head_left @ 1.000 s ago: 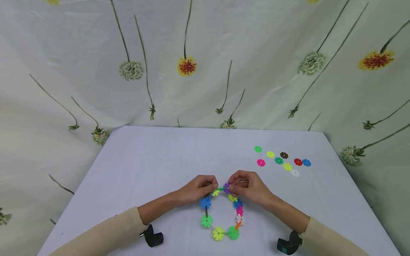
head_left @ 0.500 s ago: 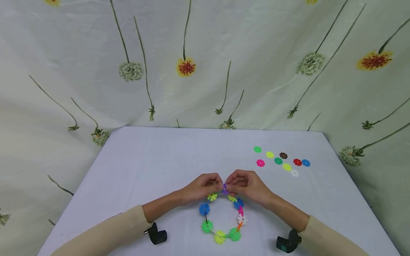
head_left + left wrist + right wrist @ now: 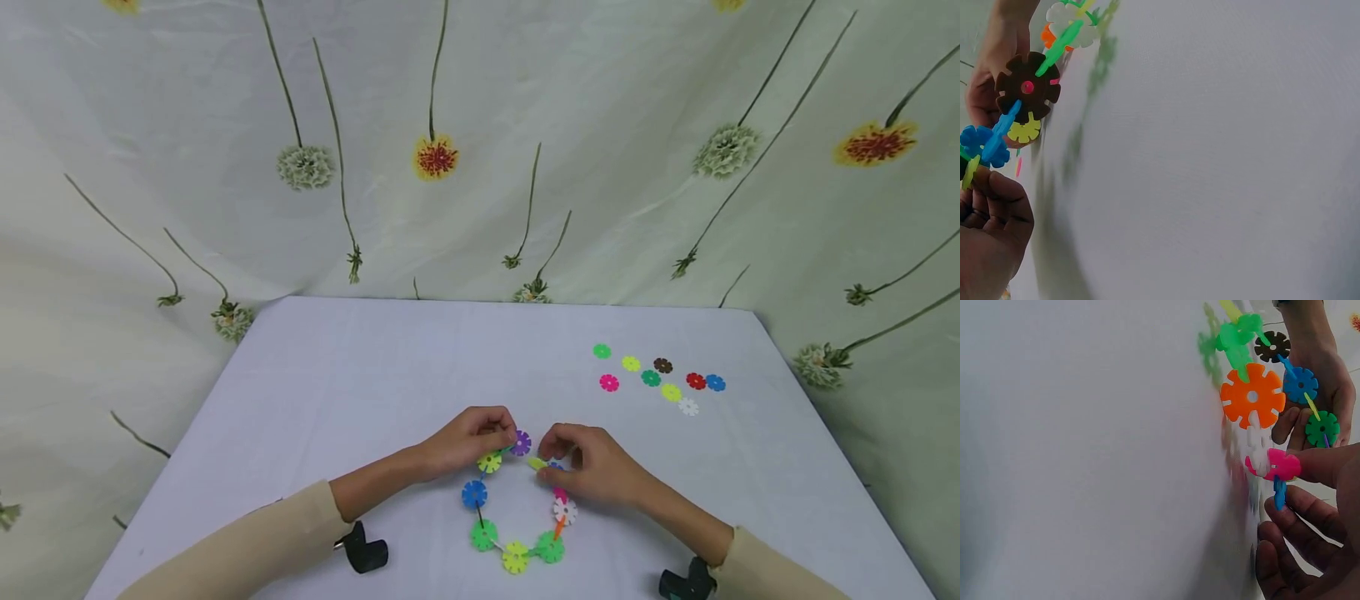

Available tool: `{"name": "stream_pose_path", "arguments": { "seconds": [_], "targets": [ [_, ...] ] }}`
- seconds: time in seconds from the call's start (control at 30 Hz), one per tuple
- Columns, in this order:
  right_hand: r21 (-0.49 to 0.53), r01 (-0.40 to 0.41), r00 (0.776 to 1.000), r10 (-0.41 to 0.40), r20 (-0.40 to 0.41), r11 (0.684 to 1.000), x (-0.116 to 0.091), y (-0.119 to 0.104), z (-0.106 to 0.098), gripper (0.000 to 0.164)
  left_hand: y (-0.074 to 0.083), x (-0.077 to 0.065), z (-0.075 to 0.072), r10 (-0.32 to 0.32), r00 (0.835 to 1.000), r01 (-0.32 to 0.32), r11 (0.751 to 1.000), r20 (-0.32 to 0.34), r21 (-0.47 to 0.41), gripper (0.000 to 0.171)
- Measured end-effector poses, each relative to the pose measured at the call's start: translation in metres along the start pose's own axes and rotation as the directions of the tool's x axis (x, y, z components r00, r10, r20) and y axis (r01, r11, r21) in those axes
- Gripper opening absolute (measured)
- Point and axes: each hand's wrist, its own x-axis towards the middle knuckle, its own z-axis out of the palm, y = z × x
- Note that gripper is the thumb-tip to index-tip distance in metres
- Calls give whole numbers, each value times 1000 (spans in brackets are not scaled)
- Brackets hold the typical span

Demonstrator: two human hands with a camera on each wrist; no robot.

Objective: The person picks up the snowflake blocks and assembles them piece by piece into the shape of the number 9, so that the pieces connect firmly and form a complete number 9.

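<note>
A chain of notched plastic discs (image 3: pixel 515 557), slotted together in many colours, forms a ring with a gap at the top. My left hand (image 3: pixel 468 437) pinches the chain near its purple end disc (image 3: pixel 521 442); the green disc (image 3: pixel 1322 429) beside it shows in the right wrist view. Across the gap, my right hand (image 3: pixel 596 467) has its curled fingers and thumb about the other end, at the yellow disc (image 3: pixel 536 463). In the right wrist view its thumb lies by a pink disc (image 3: pixel 1285 465), and a fingertip meets a blue disc (image 3: pixel 1280 492).
Several loose discs lie at the back right of the white table (image 3: pixel 360 367), among them a pink disc (image 3: pixel 609 382) and a brown disc (image 3: pixel 662 365). A flower-printed cloth (image 3: pixel 615 100) hangs behind. Each wrist carries a black camera (image 3: pixel 366 550).
Both hands were together at the purple disc. My right hand has come off it and moved right and nearer, to the yellow end. A gap now shows between the two ends.
</note>
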Motion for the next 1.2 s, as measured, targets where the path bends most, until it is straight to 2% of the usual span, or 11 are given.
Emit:
{"name": "stream_pose_path", "arguments": {
  "seconds": [0.2, 0.7, 1.2],
  "targets": [
    [-41, 37, 999, -38, -8, 998, -4, -1, 0, 10, -1, -1, -1, -5, 1000, 5, 1000, -4, -9, 19],
    [-8, 94, 992, -94, -85, 996, -4, -14, -6, 13, -1, 0, -2, -18, 1000, 19, 1000, -6, 17, 18],
    [-15, 125, 986, -126, -113, 992, -4, -17, -5, 9, 2, 0, -1, -35, 999, 35, 999, -6, 27, 19]
  ]
}}
